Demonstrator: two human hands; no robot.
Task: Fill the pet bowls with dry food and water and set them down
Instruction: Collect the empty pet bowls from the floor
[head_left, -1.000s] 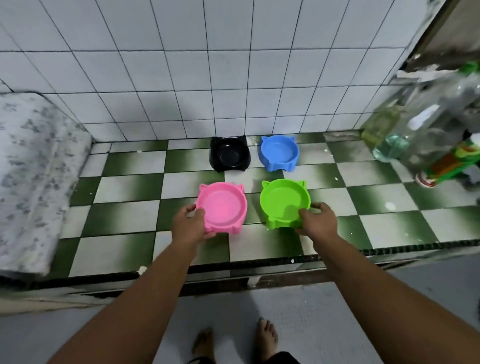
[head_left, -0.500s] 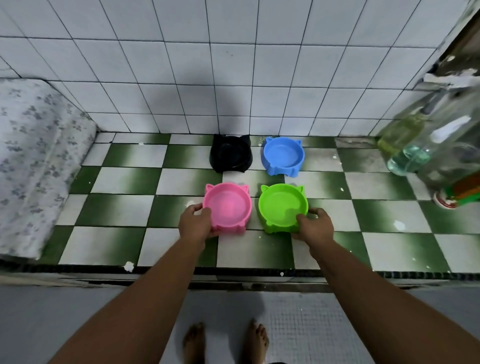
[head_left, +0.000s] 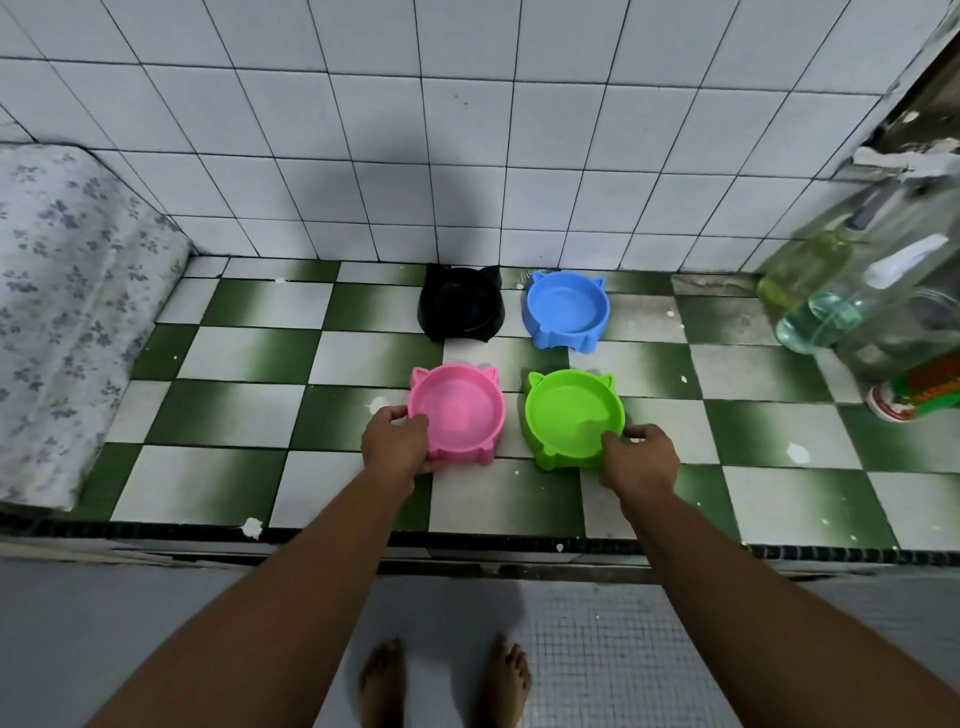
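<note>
Left hand (head_left: 396, 446) gripping pink bowl (head_left: 457, 410) (near rim), right hand (head_left: 640, 457) gripping green bowl (head_left: 573, 415)

Smooth plastic pink bowl (head_left: 457, 410) and green bowl (head_left: 574, 418) on glazed checkered tiles (head_left: 234, 410).

White tiled wall (head_left: 363, 130), green-and-white checkered ledge (head_left: 249, 410), floral-patterned cushion (head_left: 57, 312) at left, grey floor (head_left: 649, 649) below

A grey floral-print mattress (head_left: 67, 312) lies along the left edge of the green-and-white checkered tile platform (head_left: 249, 353), up against the white tiled wall (head_left: 363, 130). White flecks (head_left: 252, 527) dot the platform's front edge, and below it spreads a grey mosaic floor (head_left: 649, 649).
</note>
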